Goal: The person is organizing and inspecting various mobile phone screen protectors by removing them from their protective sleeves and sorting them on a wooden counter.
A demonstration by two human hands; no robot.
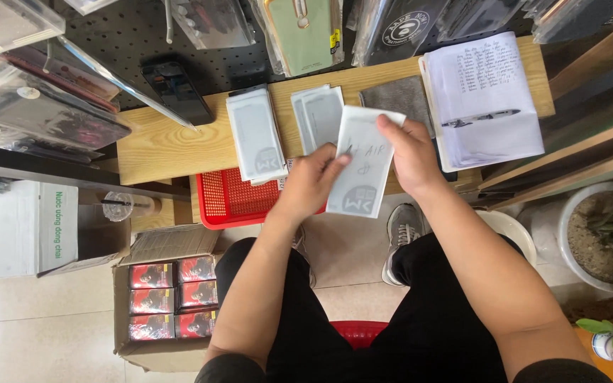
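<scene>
Seated at a narrow wooden shelf [172, 145], you hold a flat white packet [360, 164] in front of you, over the shelf's near edge. Your right hand [411, 152] pinches its upper right corner, thumb on top, the other fingers hidden behind it. Your left hand [311, 179] closes on its left edge, fingers curled so that their tips are hard to make out. Some handwriting marks the packet, partly covered by your left hand. On the shelf lie a stack of white packets [255, 135] and, just beside it, a smaller pile [317, 115], its lower end hidden by your left hand. A grey cloth [395, 98] sits beyond your right hand, next to an open notebook [487, 96] with a pen [480, 118] on it. A red basket [230, 200] shows below the shelf, half hidden. A cardboard box [168, 301] of small red packs stands on the floor.
</scene>
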